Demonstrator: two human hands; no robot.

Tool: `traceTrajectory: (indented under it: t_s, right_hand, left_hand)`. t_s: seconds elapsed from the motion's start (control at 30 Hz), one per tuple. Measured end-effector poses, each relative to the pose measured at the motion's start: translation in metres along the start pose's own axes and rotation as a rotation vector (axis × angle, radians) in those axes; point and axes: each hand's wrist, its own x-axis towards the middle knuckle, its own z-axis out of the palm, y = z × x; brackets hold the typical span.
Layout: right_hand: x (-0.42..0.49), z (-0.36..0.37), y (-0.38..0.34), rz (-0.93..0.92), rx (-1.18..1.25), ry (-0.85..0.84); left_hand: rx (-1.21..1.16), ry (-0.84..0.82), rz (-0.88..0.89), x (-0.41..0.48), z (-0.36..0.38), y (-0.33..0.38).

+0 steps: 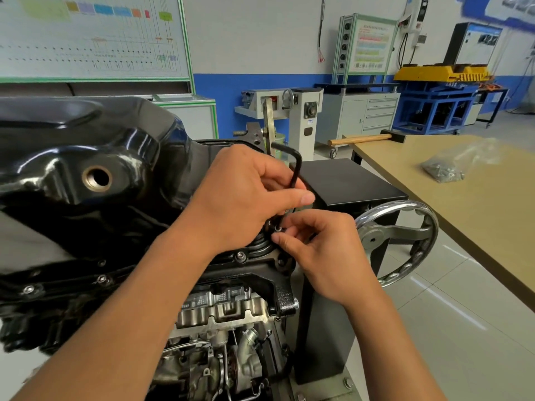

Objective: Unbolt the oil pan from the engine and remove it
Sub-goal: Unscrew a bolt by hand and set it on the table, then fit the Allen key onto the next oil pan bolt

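Workshop: grey tiled floor, blue-and-white walls, with an engine (225,308) mounted upside down on a stand close in front
Engine: silver castings and hoses lowest in view, black block above them
Right hand (327,256): fingers curled, fingertips pinching the lower end of the hex key (295,172) where it meets a small bolt (278,228) at the pan's end flange
Left hand (237,198): just above, thumb and fingers closed round the key's upright shank; the key's short arm points left at the top
Oil pan (86,157): glossy black, sitting on top of the engine, left of both hands, brass-ringed drain hole open; flange bolts (102,279) along its near edge in place
Handwheel (405,241): chrome, right of the hands, beside the black stand box (347,180)
Table (477,204): tan top further right, carrying a clear bag of hardware (445,169) and, at the far end, a wooden-handled hammer (364,138)
Far wall: wiring-diagram board (92,36) at left, grey cabinet (373,114) and blue racking (434,111) at right
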Motion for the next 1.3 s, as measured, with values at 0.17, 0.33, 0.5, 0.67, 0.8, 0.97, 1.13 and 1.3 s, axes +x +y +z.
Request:
traceTrajectory:
  t_s: [0.17,0.33,0.5,0.67,0.8,0.97,1.13,1.3]
  right_hand:
    - [0.000,0.004,0.002,-0.026,-0.011,0.033]
    - [0.000,0.002,0.000,-0.107,-0.062,0.051]
    - [-0.010,-0.019,-0.019,-0.060,0.116,0.096]
    - [-0.032,-0.098,-0.035,0.214,0.476,0.097]
    - [-0.063,-0.178,-0.039,0.433,0.735,0.055]
    - [-0.119,-0.284,-0.015,0.657,0.252,0.337]
    - [-0.173,-0.345,0.038,0.855,-0.787,0.335]
    - [-0.191,-0.351,0.062,0.817,-0.921,0.326]
  left_hand:
    - [0.073,0.131,0.066,-0.002,0.007,0.000]
    - [-0.041,0.142,0.012,0.001,0.004,0.003]
    - [-0.303,0.230,-0.093,0.016,0.005,0.019]
    - [-0.832,0.092,-0.328,0.035,0.050,0.046]
    - [-1.178,-0.029,-0.493,0.050,0.113,0.075]
    - [-1.107,-0.215,-0.519,0.056,0.197,0.115]
    - [-0.730,-0.395,-0.352,0.050,0.269,0.139]
    - [-0.556,-0.495,-0.327,0.043,0.319,0.136]
